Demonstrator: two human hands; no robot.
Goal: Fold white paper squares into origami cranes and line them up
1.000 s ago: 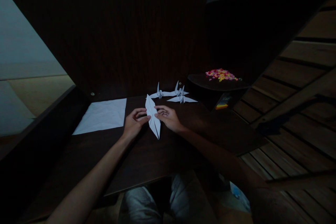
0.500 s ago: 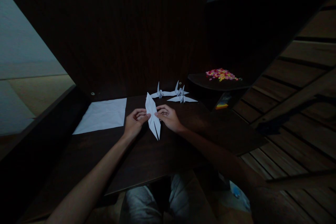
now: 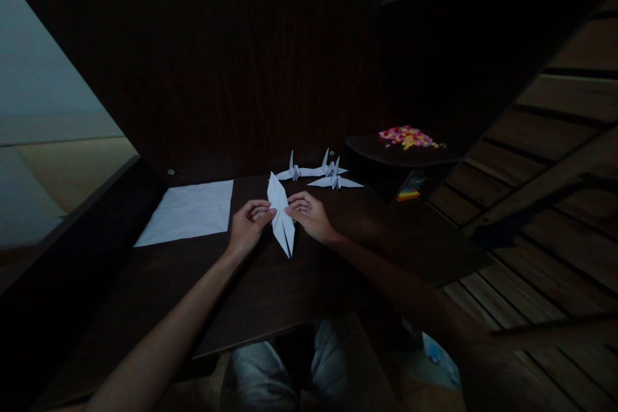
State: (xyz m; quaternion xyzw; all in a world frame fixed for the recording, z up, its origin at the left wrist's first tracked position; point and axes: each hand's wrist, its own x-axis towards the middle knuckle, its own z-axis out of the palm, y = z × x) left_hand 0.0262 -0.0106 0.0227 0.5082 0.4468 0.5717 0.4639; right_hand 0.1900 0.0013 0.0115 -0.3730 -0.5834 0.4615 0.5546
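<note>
A white folded origami paper [image 3: 282, 219], long and diamond-shaped with a slit down its lower half, is held between my two hands above the dark desk [image 3: 270, 296]. My left hand [image 3: 248, 222] pinches its left edge, the thumb on the front face and the fingers curled behind. On the opposite edge my right hand [image 3: 311, 214] grips it the same way. Just beyond the paper's upper tip stand three white paper cranes: one at the left [image 3: 293, 171], one behind [image 3: 325, 167] and one in front at the right [image 3: 336, 182].
A flat white paper sheet [image 3: 188, 211] lies left of my hands. To the right, a small dark shelf [image 3: 367, 147] bears a pile of pink, red and yellow bits [image 3: 408, 136]. A tall dark panel [image 3: 232, 77] rises behind the desk, and wooden slats [image 3: 555, 206] stand at the far right.
The slit in the lower half of the folded paper looks slightly narrower, its two points closer together. Both hands stay in nearly the same place.
</note>
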